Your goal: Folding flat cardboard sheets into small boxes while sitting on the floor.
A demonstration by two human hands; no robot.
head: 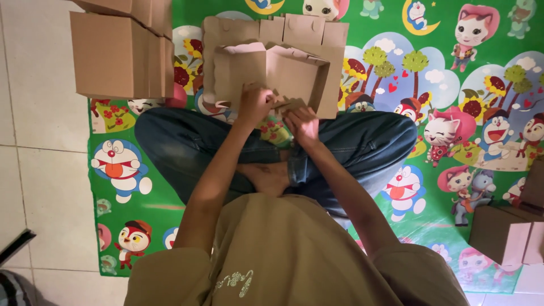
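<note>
**Folding a die-cut cardboard box, seated on a play mat**

Far left of the left hand: lying on pale floor tiles [34,170], a dark object at the frame edge, too cropped to identify. Above and left of that hand: standing in a stack, finished brown boxes [122,51], well apart from the fingers.

Left hand [254,105]: closing narrowly, pinching the near edge of the half-folded cardboard box [272,68]. Box sitting just beyond both hands, resting over the crossed legs in blue jeans [187,147], side walls rising, scalloped flaps spreading at the back.

Right hand [302,126]: curling narrowly, pressing a small tab at the same near edge, just beside the left hand.

Handling judgement: probably light, stiff across panels, bending readily at the scored lines, creasing easily if squeezed mid-panel. Gripping best at edges and tabs, close to folds.

Below and right of the right hand: leaning near the mat corner, more brown cartons [501,232].

Surface: spreading beneath everything, a green cartoon-printed mat [453,85], laid over tiled indoor flooring.
</note>
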